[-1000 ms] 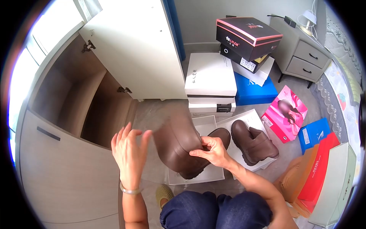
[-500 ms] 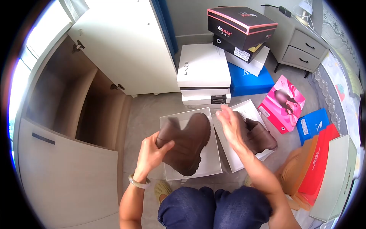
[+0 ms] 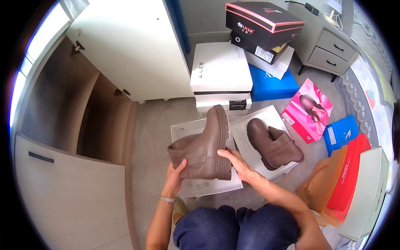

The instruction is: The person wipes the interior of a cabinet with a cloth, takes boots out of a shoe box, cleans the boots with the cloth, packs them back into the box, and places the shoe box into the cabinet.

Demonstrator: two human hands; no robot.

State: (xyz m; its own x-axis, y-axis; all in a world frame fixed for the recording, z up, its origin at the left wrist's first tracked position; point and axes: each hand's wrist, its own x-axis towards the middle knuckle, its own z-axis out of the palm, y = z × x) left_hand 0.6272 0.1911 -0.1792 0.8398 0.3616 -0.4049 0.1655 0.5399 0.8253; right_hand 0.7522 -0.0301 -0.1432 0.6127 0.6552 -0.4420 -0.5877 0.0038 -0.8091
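Note:
A brown ankle boot (image 3: 199,155) is held up between both hands, its chunky sole facing right. My left hand (image 3: 174,177) grips the shaft, thumb on the near side. At the heel end of the sole, my right hand (image 3: 236,163) is closed on its edge, with its other fingers hidden behind. Below the boot is a white shoebox part (image 3: 189,191) with a printed mark, partly covered. The matching brown boot (image 3: 276,146) lies on its side in a second white box part (image 3: 246,125) to the right.
Stacked shoeboxes, with a white box (image 3: 221,68) and a black box (image 3: 264,25), stand ahead. A pink box (image 3: 308,110) and several box pieces, including a red one (image 3: 348,173), lie right. An open cabinet (image 3: 71,175) is left; a nightstand (image 3: 329,50) stands at back right.
The held boot has turned so its sole faces right and its toe points up. My right hand has come from the other boot to the held boot's sole.

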